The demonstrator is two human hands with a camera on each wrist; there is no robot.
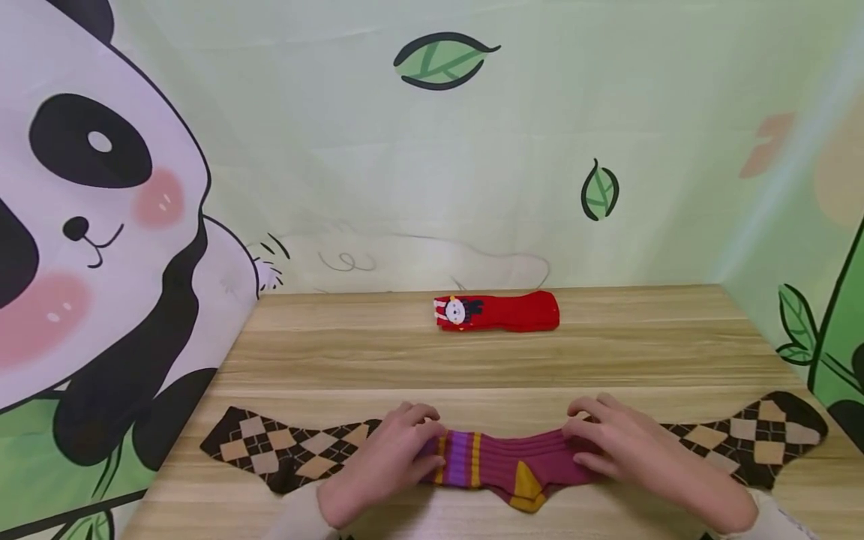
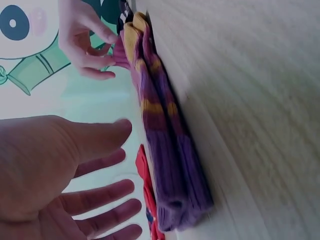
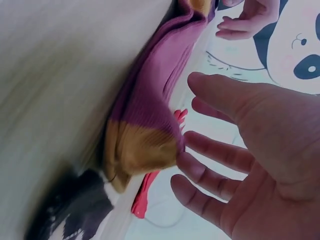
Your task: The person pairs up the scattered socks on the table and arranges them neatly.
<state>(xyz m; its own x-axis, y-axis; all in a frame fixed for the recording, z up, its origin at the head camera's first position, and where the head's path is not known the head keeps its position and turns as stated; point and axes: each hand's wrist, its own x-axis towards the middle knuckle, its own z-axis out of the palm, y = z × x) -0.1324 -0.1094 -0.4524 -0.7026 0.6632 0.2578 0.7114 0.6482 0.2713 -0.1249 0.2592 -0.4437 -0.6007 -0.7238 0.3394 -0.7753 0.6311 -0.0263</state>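
Observation:
A pair of purple socks (image 1: 496, 457) with mustard heels and stripes lies flat on the wooden table, one sock on top of the other. Over the striped cuff end (image 2: 170, 185) hovers my left hand (image 1: 398, 446), its fingers apart with nothing held. My right hand (image 1: 621, 439) is at the mustard toe end (image 3: 145, 150), fingers relaxed and spread, fingertips right at the fabric's edge. Brown-black argyle socks lie to both sides: one argyle sock (image 1: 290, 450) by my left hand, another (image 1: 749, 442) by my right forearm, each partly hidden by that hand or arm.
Farther back on the wooden table (image 1: 337, 345) rests a folded red sock bundle (image 1: 520, 312) with a white cartoon figure. Behind the table hangs a pale green backdrop (image 1: 304, 150) with a panda and leaves, which also runs along both sides.

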